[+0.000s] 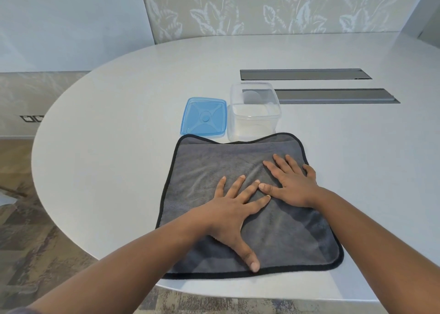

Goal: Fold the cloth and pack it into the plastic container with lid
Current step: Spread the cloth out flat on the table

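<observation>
**Both hands flat on the cloth, container open behind it**

Left to right:

- Blue lid (204,117): lies flat on the white bench (114,127), just left of the container, touching or nearly so. Its near edge sits at the cloth's far-left corner.
- Left hand (234,214): palm down on the grey cloth (297,232), fingers straight and spread wide, thumb pointing back toward the near hem. Grips nothing, just presses.
- Cloth: grey with black edging, spread flat near the bench's front edge, roughly square. A faint second edge shows along the far side; can't tell if that is a fold.
- Clear container (254,113): upright, uncovered, nothing inside, right behind the cloth's far edge, which touches or slightly overlaps its base.
- Right hand (294,182): also palm down on the cloth, fingers straight and spread, holding nothing. Its thumb tip meets the left hand's fingertips mid-cloth.
- Two grey slot covers (333,96): set into the bench top behind and right of the container.
</observation>
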Available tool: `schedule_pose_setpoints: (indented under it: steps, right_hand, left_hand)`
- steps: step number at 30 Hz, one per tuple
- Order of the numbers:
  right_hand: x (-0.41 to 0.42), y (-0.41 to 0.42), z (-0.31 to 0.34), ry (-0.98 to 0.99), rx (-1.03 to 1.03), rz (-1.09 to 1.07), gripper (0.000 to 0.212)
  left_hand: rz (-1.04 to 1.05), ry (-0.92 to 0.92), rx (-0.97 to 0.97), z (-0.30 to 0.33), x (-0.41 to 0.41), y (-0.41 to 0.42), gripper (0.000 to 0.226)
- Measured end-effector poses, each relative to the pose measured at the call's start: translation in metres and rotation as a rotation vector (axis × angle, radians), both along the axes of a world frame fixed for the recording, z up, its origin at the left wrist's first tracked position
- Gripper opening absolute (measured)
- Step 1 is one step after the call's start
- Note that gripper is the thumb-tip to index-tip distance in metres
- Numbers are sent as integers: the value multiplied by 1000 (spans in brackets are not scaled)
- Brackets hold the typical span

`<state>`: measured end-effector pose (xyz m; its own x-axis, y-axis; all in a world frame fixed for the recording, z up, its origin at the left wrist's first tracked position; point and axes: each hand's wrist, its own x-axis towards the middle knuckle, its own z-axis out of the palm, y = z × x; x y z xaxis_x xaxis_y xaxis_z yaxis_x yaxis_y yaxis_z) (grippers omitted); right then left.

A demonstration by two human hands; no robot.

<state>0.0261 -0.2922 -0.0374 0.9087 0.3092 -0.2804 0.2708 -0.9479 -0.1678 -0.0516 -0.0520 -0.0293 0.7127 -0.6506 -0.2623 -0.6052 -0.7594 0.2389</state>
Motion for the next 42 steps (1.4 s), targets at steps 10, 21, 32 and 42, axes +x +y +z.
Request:
schedule_pose_setpoints:
  steps: [10,21,32,42]
  right_hand:
    - [-5,6,6,46,-32,-21,104]
    - [-12,19,31,130,-156,-61,116]
    - [-3,27,-3,-206,38,-113,97]
    - [-1,24,18,-267,46,-92,80]
  left_hand:
    - [517,-367,-125,1,28,16,90]
    - [635,-189,39,-17,44,43,121]
    - [641,-195,7,-16,39,47,115]
    - [723,-317,-36,24,83,63,77]
